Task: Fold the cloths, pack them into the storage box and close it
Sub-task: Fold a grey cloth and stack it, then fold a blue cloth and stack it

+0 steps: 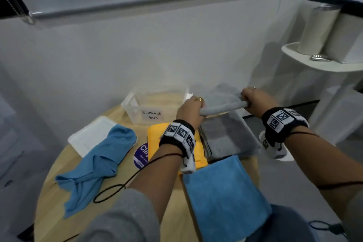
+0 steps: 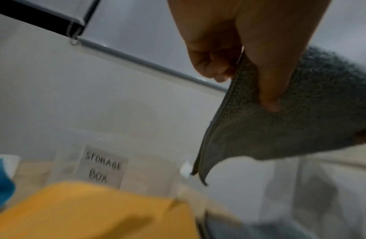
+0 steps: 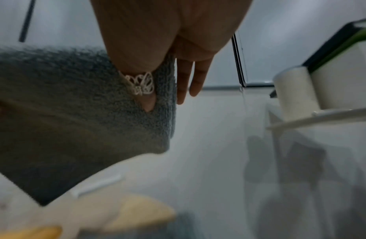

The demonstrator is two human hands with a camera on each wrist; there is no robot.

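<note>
The round surface (image 1: 59,192) stands against a plain grey wall. On it lie the open box (image 1: 157,108), a folded grey stack (image 1: 225,139) and other cloths. Above them the grey cloth (image 1: 220,102) is held level, long axis left to right, just right of the box. Left hand (image 1: 191,111), nearer the box, and right hand (image 1: 255,100) each pinch one end.
</note>
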